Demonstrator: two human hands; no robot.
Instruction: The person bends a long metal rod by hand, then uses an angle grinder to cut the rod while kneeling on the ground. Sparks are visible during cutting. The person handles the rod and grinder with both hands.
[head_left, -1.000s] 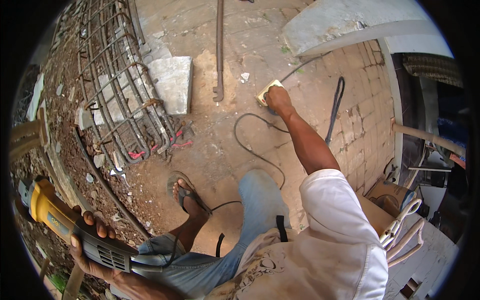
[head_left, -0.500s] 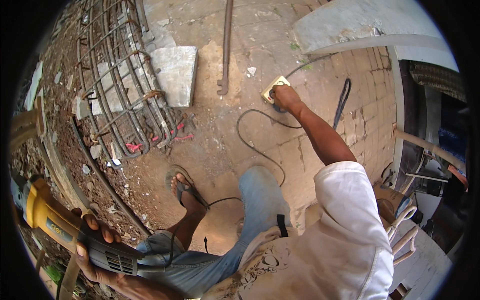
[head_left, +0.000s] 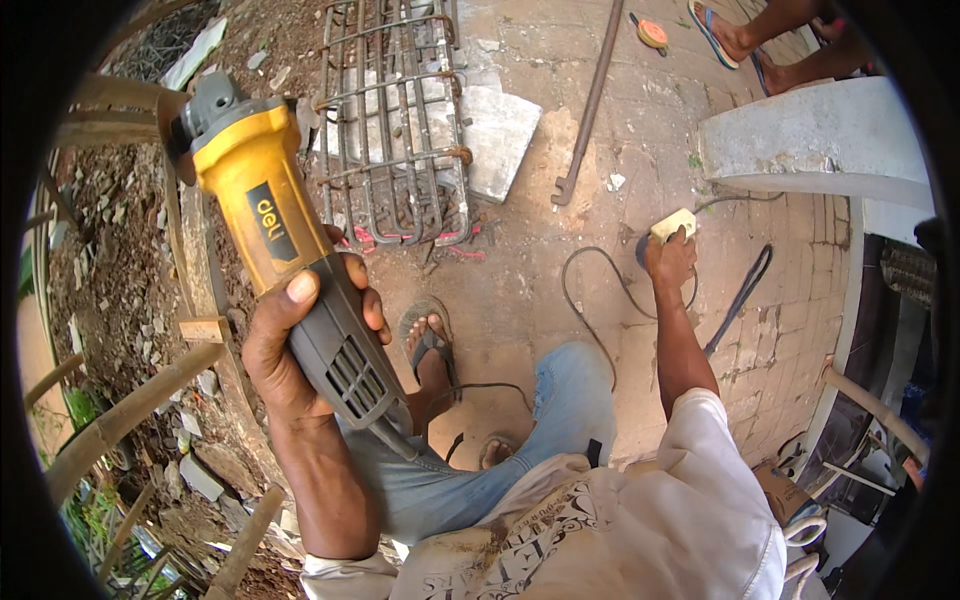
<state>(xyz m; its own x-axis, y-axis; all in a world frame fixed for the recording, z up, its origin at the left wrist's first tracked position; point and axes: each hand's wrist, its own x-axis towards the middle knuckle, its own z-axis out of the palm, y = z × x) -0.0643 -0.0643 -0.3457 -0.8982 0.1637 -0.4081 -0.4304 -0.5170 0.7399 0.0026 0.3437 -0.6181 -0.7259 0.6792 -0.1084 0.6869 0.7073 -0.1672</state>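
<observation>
My left hand (head_left: 315,330) is wrapped round the black body of a yellow-and-black angle grinder (head_left: 262,200). I hold it raised at the left, its head up and its disc (head_left: 172,135) facing left, seen nearly edge-on. On the paving ahead, my right hand (head_left: 672,262) is closed at the near edge of a cream extension socket (head_left: 676,224). A dark plug (head_left: 642,250) shows beside my thumb; my fingers partly hide where it meets the socket. A thin black cord (head_left: 580,262) loops over the paving near it.
A tied rebar cage (head_left: 395,130) lies ahead over a concrete slab (head_left: 505,140). Right of it are a rusty bar (head_left: 590,105) and an orange tape measure (head_left: 650,34). Another person's sandalled feet (head_left: 735,40) stand by a concrete ledge (head_left: 815,135). Bamboo poles (head_left: 135,415) and rubble lie left.
My left hand has lifted the grinder from the lower left, turning its head upward. My right hand stays at the socket, its grip slightly shifted. The view has swung left, bringing another person's feet into sight.
</observation>
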